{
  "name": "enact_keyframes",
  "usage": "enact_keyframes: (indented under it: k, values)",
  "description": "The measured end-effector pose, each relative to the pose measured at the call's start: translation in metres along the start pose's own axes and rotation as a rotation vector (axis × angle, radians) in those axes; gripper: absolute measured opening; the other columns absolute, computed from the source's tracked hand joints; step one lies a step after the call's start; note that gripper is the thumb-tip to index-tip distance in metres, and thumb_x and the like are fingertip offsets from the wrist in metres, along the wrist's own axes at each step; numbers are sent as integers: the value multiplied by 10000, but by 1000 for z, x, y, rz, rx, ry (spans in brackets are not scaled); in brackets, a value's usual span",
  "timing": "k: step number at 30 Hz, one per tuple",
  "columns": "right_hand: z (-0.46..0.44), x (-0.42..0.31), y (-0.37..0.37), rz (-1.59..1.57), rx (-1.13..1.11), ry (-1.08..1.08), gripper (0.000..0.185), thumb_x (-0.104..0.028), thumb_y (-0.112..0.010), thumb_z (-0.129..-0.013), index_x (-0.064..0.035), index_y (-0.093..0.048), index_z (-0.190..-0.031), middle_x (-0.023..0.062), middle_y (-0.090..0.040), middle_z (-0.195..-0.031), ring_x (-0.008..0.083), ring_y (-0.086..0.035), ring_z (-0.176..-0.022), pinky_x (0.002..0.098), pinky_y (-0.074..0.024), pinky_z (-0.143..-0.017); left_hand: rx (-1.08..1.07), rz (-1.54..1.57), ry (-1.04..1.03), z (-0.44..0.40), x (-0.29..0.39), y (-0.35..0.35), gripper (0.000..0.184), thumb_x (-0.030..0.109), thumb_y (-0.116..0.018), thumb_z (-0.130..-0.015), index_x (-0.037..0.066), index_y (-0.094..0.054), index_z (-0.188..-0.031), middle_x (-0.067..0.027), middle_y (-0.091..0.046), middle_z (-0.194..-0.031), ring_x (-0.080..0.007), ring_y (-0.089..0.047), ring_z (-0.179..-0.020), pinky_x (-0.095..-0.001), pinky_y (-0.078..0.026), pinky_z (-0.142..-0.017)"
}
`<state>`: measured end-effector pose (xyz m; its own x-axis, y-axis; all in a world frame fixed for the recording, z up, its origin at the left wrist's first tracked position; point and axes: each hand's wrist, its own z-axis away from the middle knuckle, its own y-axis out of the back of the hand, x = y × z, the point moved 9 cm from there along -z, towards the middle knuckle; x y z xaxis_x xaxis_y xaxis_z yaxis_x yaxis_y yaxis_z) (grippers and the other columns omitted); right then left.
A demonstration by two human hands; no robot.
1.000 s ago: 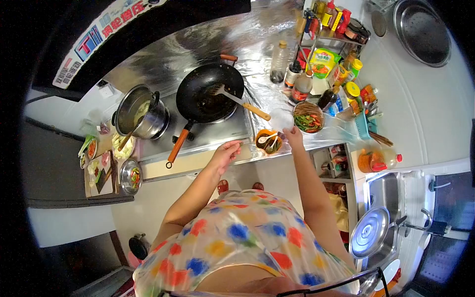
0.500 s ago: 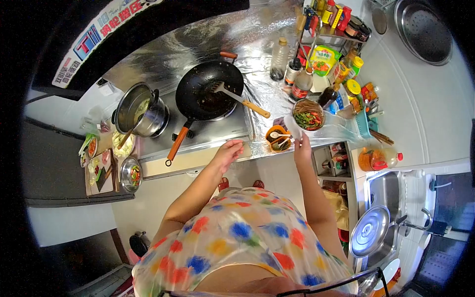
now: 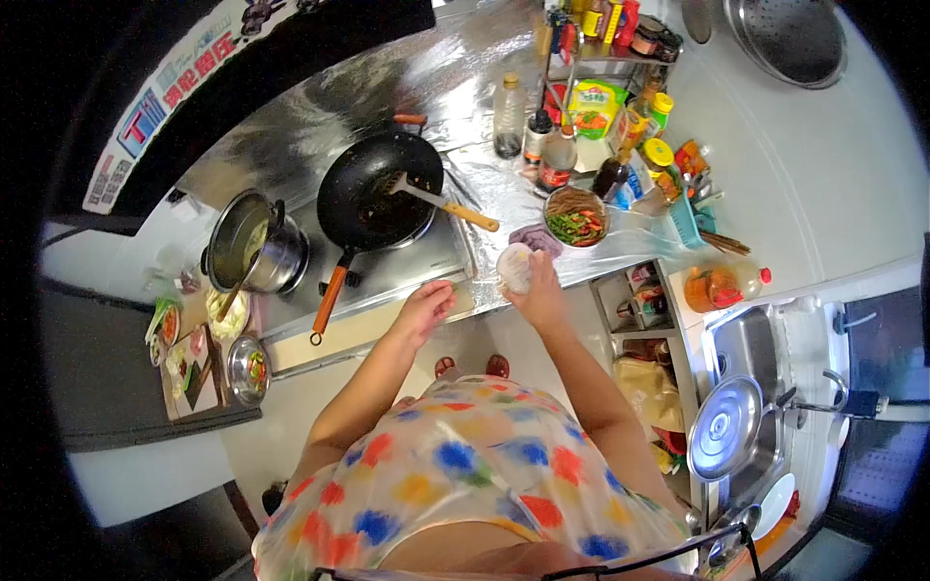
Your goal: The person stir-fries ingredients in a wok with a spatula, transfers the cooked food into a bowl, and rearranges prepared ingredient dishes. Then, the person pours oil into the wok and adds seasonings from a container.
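Observation:
My right hand (image 3: 541, 290) grips a round whitish, see-through lid (image 3: 516, 267) at the counter's front edge. The orange spice box is hidden beneath the lid and my fingers. To the left, my left hand (image 3: 426, 310) hovers by the counter edge with its fingers curled together; whatever it may hold is too small to tell. A purple cloth (image 3: 536, 238) lies just behind the lid. Beyond it stands a steel bowl of sliced meat and green and red peppers (image 3: 576, 218). The black wok (image 3: 363, 184) holds a slotted spatula (image 3: 446, 203), its wooden handle over the rim.
A steel pot (image 3: 262, 242) stands left of the wok. Farther left are a cutting board (image 3: 199, 382) and a bowl of peppers (image 3: 250, 370). Bottles (image 3: 509, 116) and a seasoning rack (image 3: 635, 58) stand at the back right. The sink (image 3: 746, 349) is at the right.
My right hand has brought the lid left and down over the orange box, which no longer shows. My left hand stays closed. The view has shifted, so the counter appears farther left.

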<state>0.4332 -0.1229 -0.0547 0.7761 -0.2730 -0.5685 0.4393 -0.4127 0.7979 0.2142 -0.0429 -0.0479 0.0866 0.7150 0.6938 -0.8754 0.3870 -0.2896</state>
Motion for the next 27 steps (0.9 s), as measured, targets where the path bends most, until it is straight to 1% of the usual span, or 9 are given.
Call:
enact_keyframes:
  k: [3, 7, 8, 11, 14, 17, 18, 23, 27]
  values:
    - [1, 0, -13, 19, -54, -103, 818, -240, -736, -642, -51, -320, -1320, 224, -260, -1379, 434, -395, -1151, 478, -423, -904, -58, -24, -25, 0, 12, 0, 176, 173, -571, -881, 102, -560, -1042, 27, -586, -849, -60, -551, -757, -186, -428, -646]
    - [-2, 3, -8, 1, 51, -87, 764, -262, -751, -618, -25, -385, -1245, 221, -301, -1346, 454, -408, -1122, 483, -427, -896, -132, -32, -33, -4, 34, -8, 172, 172, -557, -889, 99, -558, -1045, 30, -581, -839, -57, -551, -750, -185, -432, -642]
    - [-3, -4, 4, 10, 151, -44, 750, -277, -750, -620, -19, -387, -1223, 221, -331, -1319, 436, -407, -1131, 471, -415, -916, -150, -42, -33, -5, 41, -11, 175, 177, -563, -886, 99, -559, -1043, 26, -587, -838, -56, -552, -749, -191, -435, -639]
    - [-5, -2, 32, -29, 171, -123, 772, -266, -755, -623, -16, -362, -1239, 227, -352, -1298, 410, -409, -1144, 448, -399, -939, -168, 15, -42, -7, 57, -22, 198, 173, -569, -881, 95, -562, -1062, 15, -602, -829, -64, -548, -747, -194, -406, -633]
    - [-21, -13, 88, -54, 253, -86, 785, -208, -768, -615, -9, -344, -1244, 237, -373, -1263, 393, -413, -1145, 436, -383, -956, -277, 37, -57, -32, 58, -31, 201, 162, -574, -874, 92, -560, -1062, 7, -606, -839, -75, -554, -755, -203, -408, -640]
    - [-51, -25, 153, -96, 340, -78, 765, -165, -758, -629, 8, -336, -1243, 246, -382, -1244, 399, -421, -1132, 427, -379, -961, -326, 28, -83, -44, 65, -43, 205, 155, -582, -865, 89, -563, -1058, 0, -613, -856, -85, -563, -772, -211, -413, -648]
    - [-63, -20, 169, -6, 379, -82, 773, -136, -765, -628, -8, -326, -1251, 217, -400, -1216, 369, -444, -1111, 402, -403, -929, -335, 25, -80, -44, 68, -48, 207, 152, -584, -862, 86, -564, -1057, -4, -617, -866, -88, -568, -782, -211, -414, -651]
    - [-140, -17, 240, 180, 581, 117, 723, -175, -762, -634, -7, -362, -1213, 217, -435, -1185, 371, -444, -1101, 414, -403, -927, -290, -8, -87, -52, 88, -61, 223, 86, -562, -852, 73, -553, -1075, -31, -605, -916, -120, -572, -807, -239, -449, -700]
    - [-218, 27, 246, 111, 529, 56, 676, -225, -754, -605, -6, -406, -1141, 212, -458, -1146, 382, -466, -1074, 424, -422, -894, -255, 78, -153, -68, 102, -72, 247, 78, -576, -837, 79, -529, -1080, -47, -605, -970, -139, -582, -846, -256, -451, -739]
